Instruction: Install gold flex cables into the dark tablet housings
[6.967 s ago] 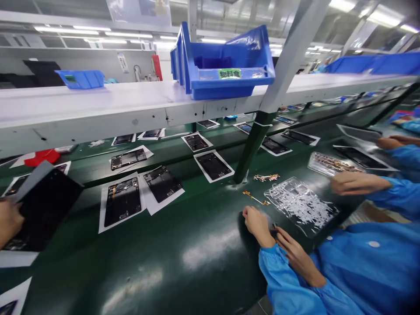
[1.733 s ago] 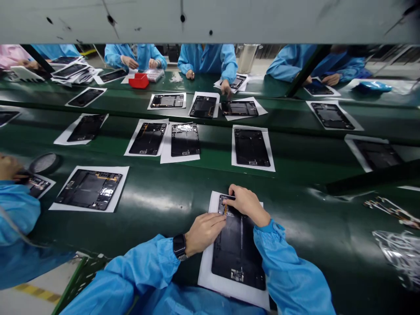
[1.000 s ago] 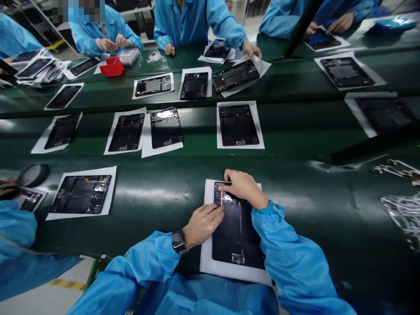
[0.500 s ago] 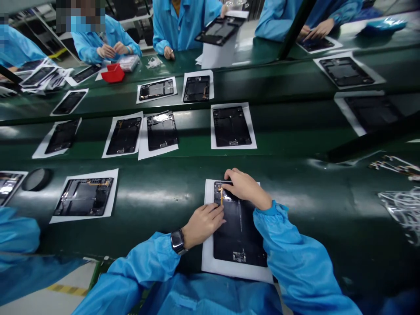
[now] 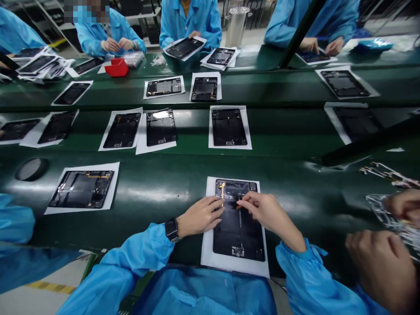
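Note:
A black tablet back frame [image 5: 239,227] lies on a white sheet [image 5: 210,251] on the green belt in front of me. An orange flex strip [image 5: 223,192] sits in its upper left corner. My left hand [image 5: 198,215] rests on the frame's left edge, fingertips pressed down just below the strip. My right hand [image 5: 262,211] hovers over the frame's middle, thumb and forefinger pinched together; what they hold, if anything, is too small to make out.
More frames on white sheets lie on the belts, one at the left [image 5: 82,189] and one just beyond [image 5: 229,127]. A neighbour's hands [image 5: 380,258] work at a clear parts tray [image 5: 377,205] on my right. Workers in blue sit across the line beside a red bin [image 5: 116,68].
My right hand has left the frame's top corner and drawn back toward its middle, uncovering the orange strip. A neighbour's hands have come into view at the right. The far worker set a frame down.

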`<act>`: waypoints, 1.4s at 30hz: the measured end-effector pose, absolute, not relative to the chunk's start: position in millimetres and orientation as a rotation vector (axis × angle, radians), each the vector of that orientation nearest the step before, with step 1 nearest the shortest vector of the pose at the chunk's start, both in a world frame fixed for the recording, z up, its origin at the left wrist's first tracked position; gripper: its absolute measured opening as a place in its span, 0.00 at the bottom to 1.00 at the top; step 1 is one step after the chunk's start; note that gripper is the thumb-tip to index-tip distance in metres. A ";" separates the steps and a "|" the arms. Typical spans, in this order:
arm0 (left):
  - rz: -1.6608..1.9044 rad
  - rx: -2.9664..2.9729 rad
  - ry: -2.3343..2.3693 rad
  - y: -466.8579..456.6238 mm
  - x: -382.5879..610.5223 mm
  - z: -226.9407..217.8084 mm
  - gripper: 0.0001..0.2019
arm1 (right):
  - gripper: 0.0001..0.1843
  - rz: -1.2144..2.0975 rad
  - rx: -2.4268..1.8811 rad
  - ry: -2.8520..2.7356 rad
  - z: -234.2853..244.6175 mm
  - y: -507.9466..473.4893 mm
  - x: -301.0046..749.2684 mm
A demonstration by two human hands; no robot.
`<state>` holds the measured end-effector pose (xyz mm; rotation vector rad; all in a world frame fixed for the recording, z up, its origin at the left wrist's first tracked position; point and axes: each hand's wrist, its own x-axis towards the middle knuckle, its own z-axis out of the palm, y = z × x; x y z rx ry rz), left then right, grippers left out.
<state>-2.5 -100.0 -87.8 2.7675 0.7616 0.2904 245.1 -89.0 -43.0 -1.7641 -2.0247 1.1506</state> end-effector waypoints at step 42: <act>0.361 2.626 0.664 -107.2 -29.1 -92.1 0.20 | 0.09 0.410 -1.447 -2.296 -73.5 -150.6 179.3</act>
